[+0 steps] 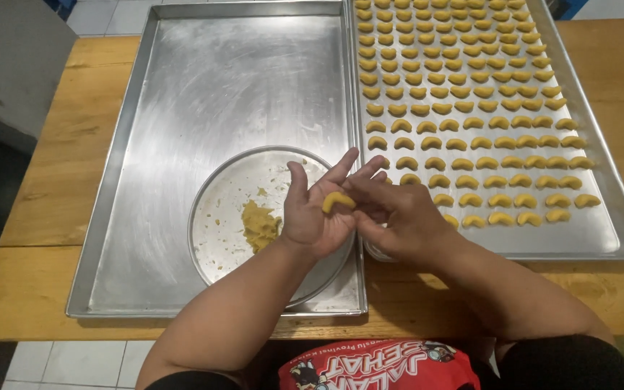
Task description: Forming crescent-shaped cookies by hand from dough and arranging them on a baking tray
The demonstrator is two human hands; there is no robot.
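A red printed cloth (377,365) lies nearest, at the person's lap, between the two forearms; from there, by size: the wooden tabletop (45,188) spans the whole view, its planks showing at left, right and along the near edge; on it sit two steel trays side by side, edges touching. The left tray (204,79) is mostly bare metal; the right tray (601,231) is filled with rows of small yellow crescents (471,108), set close but apart, the nearest row stopping just short of the tray's near rim. In the left tray's near right corner rests a round plate (214,217), dusted with crumbs and carrying a lump of dough (260,225) near its middle.

Over the plate's right edge and the seam between the trays, the two hands meet. The left hand (312,217) is turned palm up, fingers spread and released, with one crescent piece (338,201) lying on the palm near the finger bases. The right hand (399,220) comes in from the right, back up, its fingers curled toward the piece and touching the left fingers; whether its grip pinches the piece I cannot tell.
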